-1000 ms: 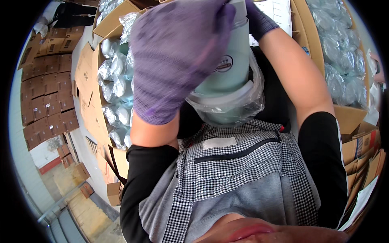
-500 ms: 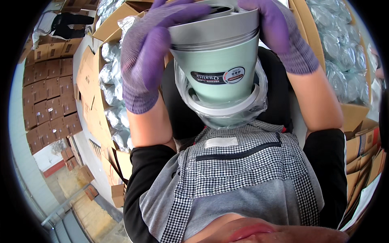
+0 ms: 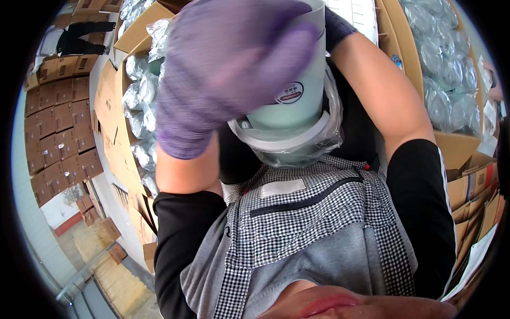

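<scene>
A pale green vacuum flask with a grey upper edge stands between my thighs. Its white carrying handle hangs round the near lower side, and a clear plastic bag is bunched around the lower part. My left hand, in a purple knitted glove, passes across the flask's upper left side, smeared by motion. It covers part of the label, and its grip does not show clearly. My right hand, also gloved, is at the flask's upper right edge, its fingers hidden behind the body.
Open cartons of plastic-wrapped pieces stand at left and right. Folded cardboard leans at lower right. Stacked brown boxes line the far left, where another person is seen. A checked apron covers my front.
My left hand has swept right across the flask's front. My right hand has moved up and left, partly behind the flask. The flask has shifted slightly left.
</scene>
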